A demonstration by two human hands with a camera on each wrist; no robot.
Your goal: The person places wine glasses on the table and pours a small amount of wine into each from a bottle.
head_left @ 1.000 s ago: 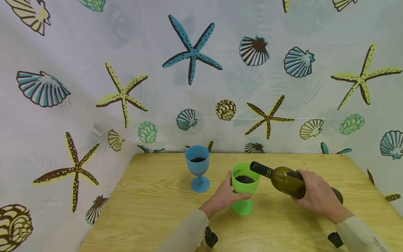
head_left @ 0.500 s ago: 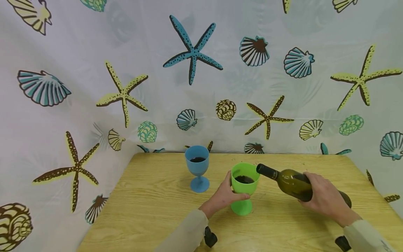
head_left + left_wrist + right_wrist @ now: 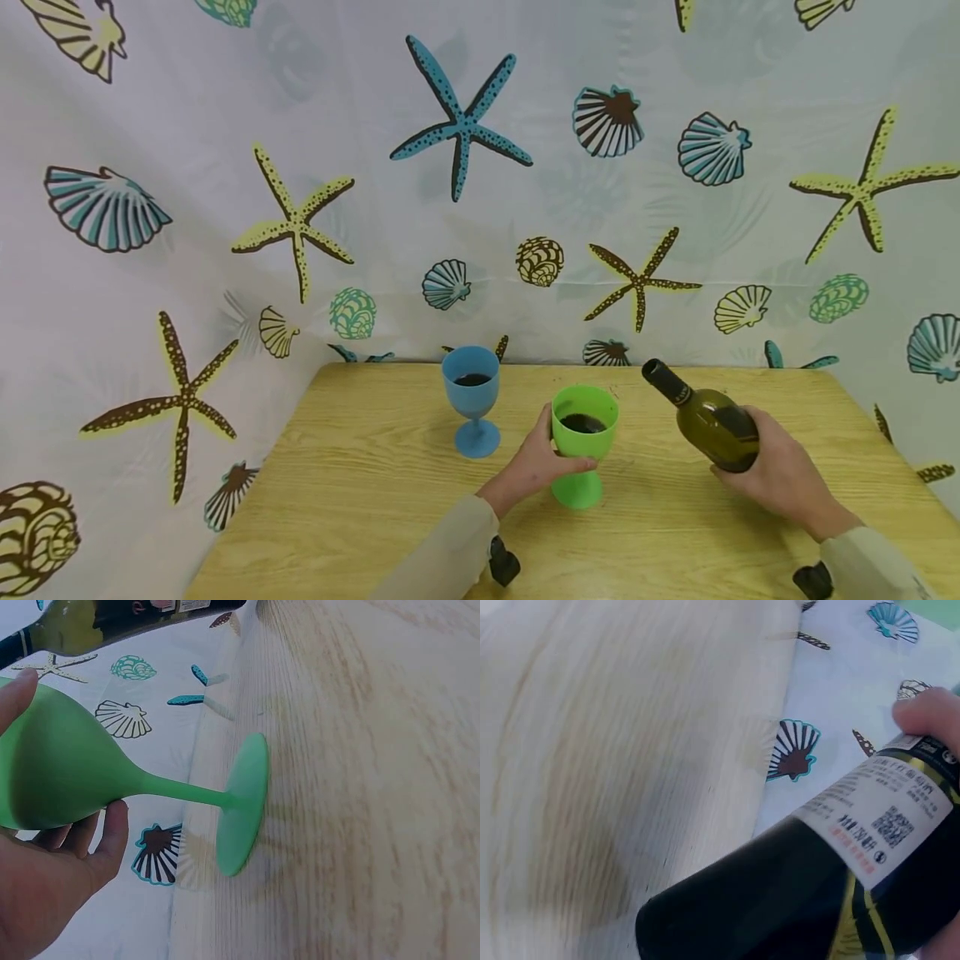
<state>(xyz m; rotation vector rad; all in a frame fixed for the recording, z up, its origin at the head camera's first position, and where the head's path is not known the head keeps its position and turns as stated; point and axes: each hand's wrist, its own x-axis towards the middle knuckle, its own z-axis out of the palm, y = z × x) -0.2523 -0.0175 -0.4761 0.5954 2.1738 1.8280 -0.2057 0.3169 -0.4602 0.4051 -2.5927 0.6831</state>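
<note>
In the head view my left hand (image 3: 536, 462) grips the bowl of a green goblet (image 3: 585, 450), which stands upright with dark liquid inside. The left wrist view shows the fingers curled round the bowl and the goblet's round foot (image 3: 244, 806) on the wood. To its right, my right hand (image 3: 783, 475) holds a dark green wine bottle (image 3: 712, 425) round its body. The bottle tilts, its mouth up and to the left, apart from the goblet. A white printed label (image 3: 885, 814) shows in the right wrist view.
A blue goblet (image 3: 472, 392) with dark liquid stands left of the green one, towards the back of the wooden table (image 3: 360, 492). Behind the table hangs a white curtain (image 3: 525, 208) printed with starfish and shells.
The bottle has moved right, away from the green goblet's rim, and its neck has come up to a steeper tilt. My left hand and the green goblet have stayed in place.
</note>
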